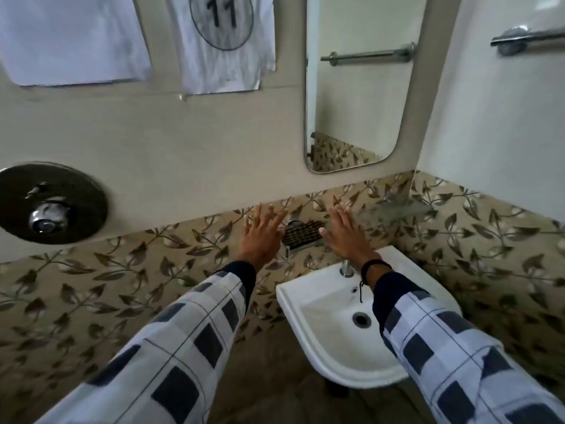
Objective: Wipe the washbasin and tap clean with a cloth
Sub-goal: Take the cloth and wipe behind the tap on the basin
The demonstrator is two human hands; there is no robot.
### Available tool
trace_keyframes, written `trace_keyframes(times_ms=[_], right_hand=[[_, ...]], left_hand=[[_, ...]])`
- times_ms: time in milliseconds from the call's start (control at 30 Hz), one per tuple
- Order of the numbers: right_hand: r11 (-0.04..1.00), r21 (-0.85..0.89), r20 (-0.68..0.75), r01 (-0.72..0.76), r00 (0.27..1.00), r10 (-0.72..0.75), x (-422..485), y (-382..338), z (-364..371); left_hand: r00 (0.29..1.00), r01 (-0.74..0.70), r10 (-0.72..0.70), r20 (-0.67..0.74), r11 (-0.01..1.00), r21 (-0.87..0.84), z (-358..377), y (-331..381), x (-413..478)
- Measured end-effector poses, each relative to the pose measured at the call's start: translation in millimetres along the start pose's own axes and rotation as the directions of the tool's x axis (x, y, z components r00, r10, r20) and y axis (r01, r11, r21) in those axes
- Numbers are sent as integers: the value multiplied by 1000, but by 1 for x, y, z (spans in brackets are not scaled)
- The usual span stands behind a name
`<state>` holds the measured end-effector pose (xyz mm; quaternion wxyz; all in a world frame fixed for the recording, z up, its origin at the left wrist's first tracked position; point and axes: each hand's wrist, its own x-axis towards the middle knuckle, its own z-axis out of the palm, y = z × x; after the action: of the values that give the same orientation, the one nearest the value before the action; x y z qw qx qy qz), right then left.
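Leaf-patterned tiles are seen behind the washbasin and tap. The left hand and right hand are held above, fingers spread straight, gripping nothing.

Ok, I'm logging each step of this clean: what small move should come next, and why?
Probably fetch a cloth first: the left hand and right hand are both open and empty, held beyond the washbasin and tap. The dark item on the wall rack between them might be one; unclear.
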<state>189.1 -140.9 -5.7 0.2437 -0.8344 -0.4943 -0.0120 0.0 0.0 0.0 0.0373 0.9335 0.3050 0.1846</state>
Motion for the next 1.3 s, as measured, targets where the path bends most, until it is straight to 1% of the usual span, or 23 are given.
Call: trace_keyframes(times_ms=[100, 133, 200, 267, 300, 433, 533, 667, 700, 767, 833, 900, 933, 1000, 1067, 1133, 1200, 1300], right_hand=[[999, -49, 101, 11, 995, -6, 11, 13, 17], [999, -50, 143, -2, 990, 9, 13, 15, 23], [999, -45, 178, -11, 984, 19, 19, 15, 32], [999, -47, 178, -20, 984, 28, 28, 15, 39], [998, -44, 175, -36, 984, 43, 32, 17, 44], [995, 12, 175, -101, 980, 97, 38, 21, 56], [984, 106, 115, -146, 984, 134, 41, 20, 63], [942, 262, 0, -208, 977, 215, 46, 14, 63], [930, 297, -35, -215, 971, 236, 46, 11, 63], [908, 350, -87, -230, 957, 275, 44, 7, 62], [876, 417, -94, -242, 947, 307, 41, 5, 60], [838, 480, -78, -257, 940, 333, 36, 5, 61], [832, 492, -88, -256, 936, 340, 31, 6, 61], [852, 467, -135, -236, 933, 332, 22, 8, 61], [839, 489, -135, -237, 930, 342, 12, 12, 59], [792, 559, -106, -247, 926, 363, 2, 18, 58], [758, 608, -64, -237, 937, 343, -9, 29, 60], [680, 692, 73, -244, 960, 269, -36, 44, 61]], left_hand=[[998, 52, -51, 36, 998, -24, 18, 2, 13], [996, 82, -81, 32, 996, -43, 26, 3, 15], [989, 149, -149, 1, 987, -67, 35, 7, 22], [973, 224, -227, -33, 971, -86, 43, 10, 32], [966, 254, -258, -28, 962, -97, 47, 11, 36], [935, 355, -352, 51, 918, -178, 61, 9, 46], [915, 393, -403, 30, 870, -298, 65, 11, 49], [914, 365, -407, 3, 817, -447, 66, 14, 55], [916, 350, -402, 8, 787, -508, 65, 14, 57], [924, 299, -382, 24, 681, -668, 60, 18, 60], [935, 246, -354, 36, 570, -784, 53, 26, 63], [961, 157, -277, 10, 517, -842, 47, 34, 68], [975, 100, -222, -22, 524, -846, 44, 39, 70], [988, -5, -121, -92, 580, -815, 41, 51, 73], [993, -92, -1, -117, 606, -790, 40, 63, 74], [990, -124, 125, -63, 581, -805, 41, 73, 73], [973, -149, 230, -14, 581, -800, 47, 80, 70], [930, -196, 367, 31, 565, -802, 65, 86, 61]])
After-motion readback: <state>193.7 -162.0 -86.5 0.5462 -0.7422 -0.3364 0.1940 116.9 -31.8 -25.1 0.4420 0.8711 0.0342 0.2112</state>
